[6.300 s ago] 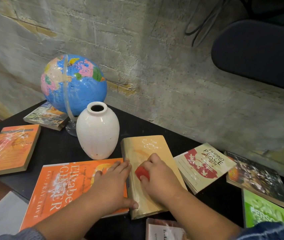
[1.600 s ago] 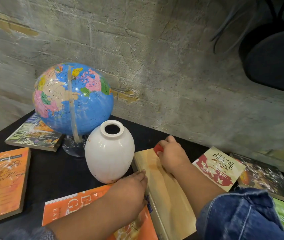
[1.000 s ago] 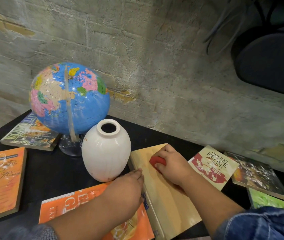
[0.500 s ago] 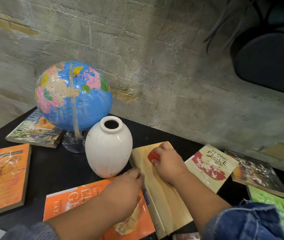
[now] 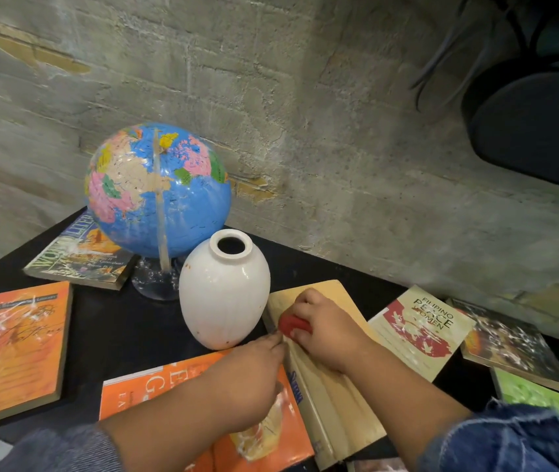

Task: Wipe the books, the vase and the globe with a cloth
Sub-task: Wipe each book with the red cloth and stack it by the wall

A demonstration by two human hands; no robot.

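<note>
A tan book (image 5: 332, 400) lies in the middle of the black table (image 5: 124, 332). My right hand (image 5: 325, 330) grips a small red cloth (image 5: 293, 326) and presses it on the far part of that book. My left hand (image 5: 247, 383) lies flat over the orange book (image 5: 155, 393), its fingertips touching the tan book's left edge. A white vase (image 5: 223, 294) stands upright just left of the tan book. The blue globe (image 5: 158, 189) on its clear stand is behind the vase.
More books lie around: an orange one (image 5: 12, 345) at the left, one (image 5: 77, 260) under the globe's side, a cream and red one (image 5: 421, 328), a dark one (image 5: 509, 345) and a green one (image 5: 543, 410) at the right. A concrete wall (image 5: 339, 131) stands close behind.
My right hand has drawn the red cloth back toward me along the tan book, after reaching its far end. My left hand stays on the orange book.
</note>
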